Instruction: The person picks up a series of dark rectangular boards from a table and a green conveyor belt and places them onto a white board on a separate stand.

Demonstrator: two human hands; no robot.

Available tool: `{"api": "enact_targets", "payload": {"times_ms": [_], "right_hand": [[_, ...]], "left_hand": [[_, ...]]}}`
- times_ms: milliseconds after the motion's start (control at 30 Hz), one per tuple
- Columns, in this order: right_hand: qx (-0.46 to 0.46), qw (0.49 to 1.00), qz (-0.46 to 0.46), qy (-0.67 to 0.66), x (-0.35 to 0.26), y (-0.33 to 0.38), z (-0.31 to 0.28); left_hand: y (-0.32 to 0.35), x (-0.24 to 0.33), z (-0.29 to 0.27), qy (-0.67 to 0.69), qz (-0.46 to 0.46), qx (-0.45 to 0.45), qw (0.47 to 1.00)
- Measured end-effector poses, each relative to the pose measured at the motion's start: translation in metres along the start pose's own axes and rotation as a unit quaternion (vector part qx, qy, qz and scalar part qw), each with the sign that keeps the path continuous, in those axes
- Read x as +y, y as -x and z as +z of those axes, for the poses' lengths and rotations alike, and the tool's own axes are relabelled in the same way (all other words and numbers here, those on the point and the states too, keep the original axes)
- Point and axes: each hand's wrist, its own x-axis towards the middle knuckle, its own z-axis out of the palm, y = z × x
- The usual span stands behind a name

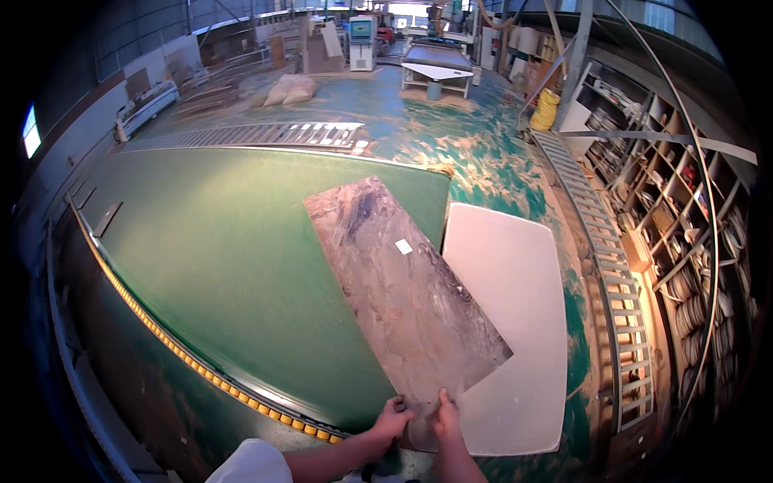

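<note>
A long rectangular board (394,298) with a brown-grey, marble-like surface lies slantwise in front of me. Its far end rests over the green belt surface (209,233), and its right side overlaps a pale, plain board (515,282). A small white label (403,246) sits on its upper half. My left hand (394,418) grips the near end at its left corner, fingers curled at the edge. Beside it, my right hand (445,416) holds the same end with the thumb on top; its other fingers are hidden beneath.
Yellow rollers (209,375) line the belt's near left edge. A roller conveyor (600,241) runs along the right, beside shelves (684,201) of coiled edging. Another slatted track (266,135) lies beyond the belt. Farther back stand a machine table (437,60) and a control cabinet (362,44).
</note>
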Motion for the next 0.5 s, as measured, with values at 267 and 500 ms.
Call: {"api": "enact_targets", "payload": {"times_ms": [267, 500], "right_hand": [[0.191, 0.972, -0.136, 0.007, -0.063, 0.199, -0.110], [0.604, 0.774, -0.179, 0.062, 0.012, 0.421, -0.303]], "left_hand": [[-0.139, 0.097, -0.054, 0.140, 0.006, -0.032, 0.990], [-0.245, 0.092, -0.041, 0.148, -0.043, -0.267, 0.951]]}}
